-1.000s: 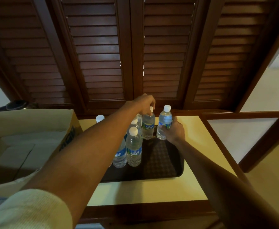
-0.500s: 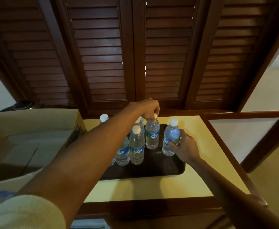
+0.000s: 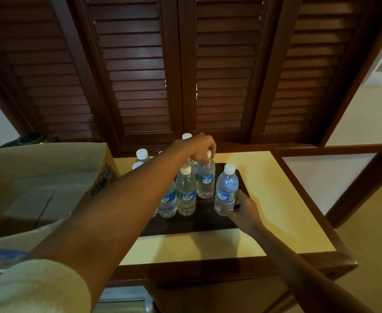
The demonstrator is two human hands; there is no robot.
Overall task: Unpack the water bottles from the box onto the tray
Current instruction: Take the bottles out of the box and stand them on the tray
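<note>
Dark louvred shutters (image 3: 140,75) fill the wall behind, and a cream-topped bench (image 3: 276,199) with a wood edge carries everything. On its left end sits the open cardboard box (image 3: 50,175), flaps up, its inside showing bare cardboard. The dark tray (image 3: 192,224) lies in the middle of the bench, with water bottles standing upright on it in a tight cluster. The left forearm, cream sleeve (image 3: 31,288) pushed up, crosses right over the left side of that cluster and hides several bottles, so a count is not possible.

Left hand (image 3: 199,147) comes down from above, fingers pinched around the cap of the back bottle (image 3: 206,180). Right hand (image 3: 242,208) is low on the tray's right side, fingers wrapped round the base of the front-right bottle (image 3: 226,192), which stands on the tray.

Against a second ago: that right-hand bottle has come forward from beside the back bottle to the tray's right edge, and the grip has slid from its middle to its base. Left hand stays on its cap.
</note>
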